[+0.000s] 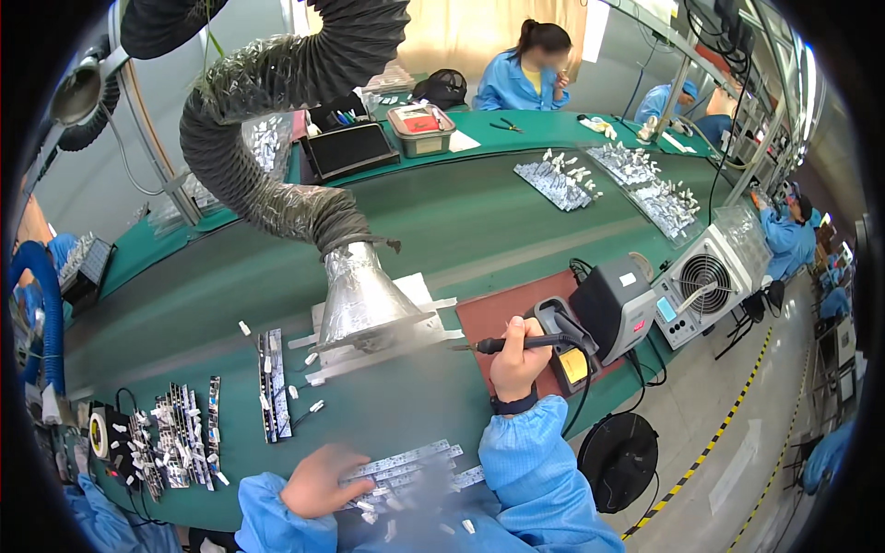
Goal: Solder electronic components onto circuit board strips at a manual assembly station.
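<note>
From the person's head, one wide fisheye view looks down and forward, with the fingers (518, 335) near, across the green surface (175, 346), taking in floor (687, 461) at right.

Plastic box (424, 145), pliers (506, 125), round black seat (619, 463), striped floor tape (728, 421).

I log bright, fairly even light, with glare on the metal hood (364, 300) and a warm glow on the far curtain (442, 41); a grey smear veils part of the boards (406, 458) near my softly blurred left hand (323, 481), the bench (184, 323) bows, and the rim falls black.
</note>
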`<state>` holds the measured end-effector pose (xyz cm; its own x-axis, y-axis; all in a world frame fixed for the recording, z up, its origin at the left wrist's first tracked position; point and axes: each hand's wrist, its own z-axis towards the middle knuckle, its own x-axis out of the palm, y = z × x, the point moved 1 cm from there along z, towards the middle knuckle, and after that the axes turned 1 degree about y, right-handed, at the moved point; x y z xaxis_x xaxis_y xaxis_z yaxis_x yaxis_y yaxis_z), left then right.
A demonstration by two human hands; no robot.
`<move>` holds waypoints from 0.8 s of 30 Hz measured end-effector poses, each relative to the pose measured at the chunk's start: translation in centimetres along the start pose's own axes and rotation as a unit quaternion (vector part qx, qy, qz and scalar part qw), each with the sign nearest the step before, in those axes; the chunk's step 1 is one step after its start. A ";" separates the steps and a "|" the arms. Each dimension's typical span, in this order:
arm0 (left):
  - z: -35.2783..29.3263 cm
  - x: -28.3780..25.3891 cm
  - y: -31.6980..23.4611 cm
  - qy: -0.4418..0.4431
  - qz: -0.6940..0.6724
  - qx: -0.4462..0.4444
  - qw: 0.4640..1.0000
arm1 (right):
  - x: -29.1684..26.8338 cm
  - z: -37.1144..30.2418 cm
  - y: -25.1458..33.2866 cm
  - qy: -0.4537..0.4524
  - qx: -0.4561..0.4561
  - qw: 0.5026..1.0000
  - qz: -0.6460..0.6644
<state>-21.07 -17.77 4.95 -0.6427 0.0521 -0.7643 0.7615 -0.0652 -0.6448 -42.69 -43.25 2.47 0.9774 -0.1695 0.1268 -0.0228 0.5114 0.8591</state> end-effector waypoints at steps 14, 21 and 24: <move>2.0 -1.1 2.4 0.026 -0.294 -0.129 0.947 | 0.4 -0.3 0.7 -0.027 -0.024 0.999 0.035; 5.5 2.1 5.0 -0.076 -0.342 -0.134 0.927 | 1.0 -1.0 1.5 -0.054 -0.063 0.994 0.074; 5.5 1.6 4.8 -0.102 -0.283 -0.119 0.946 | 2.2 -3.3 2.2 0.029 -0.101 0.987 0.121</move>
<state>-18.92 -23.50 0.66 -0.9374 -0.1838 -0.2957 0.2724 0.1420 -0.9516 -39.90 -39.71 2.96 0.9589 0.0250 0.2827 -0.2213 0.6899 0.6893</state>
